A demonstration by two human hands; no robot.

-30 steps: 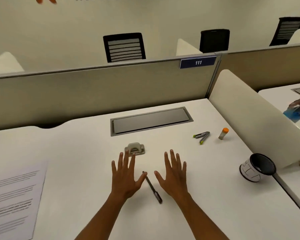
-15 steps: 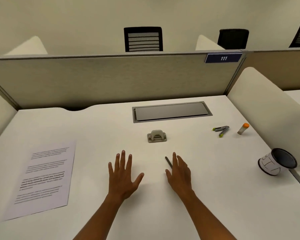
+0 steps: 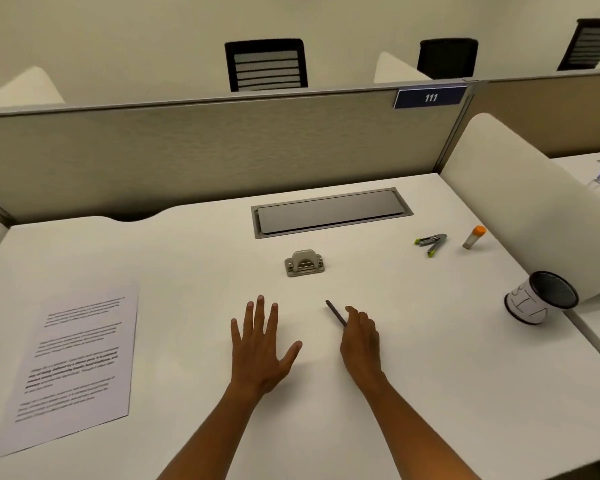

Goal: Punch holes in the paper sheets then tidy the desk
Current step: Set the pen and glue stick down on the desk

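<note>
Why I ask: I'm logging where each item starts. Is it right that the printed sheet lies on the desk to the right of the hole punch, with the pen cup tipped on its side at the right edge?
Not quite. The head view shows the printed sheet lying to the left of the hole punch, not the right. The pen cup does lie tipped on its side at the desk's right edge.

A printed paper sheet (image 3: 73, 368) lies flat at lower left; a grey metal hole punch (image 3: 304, 263) stands upright at centre.
</note>
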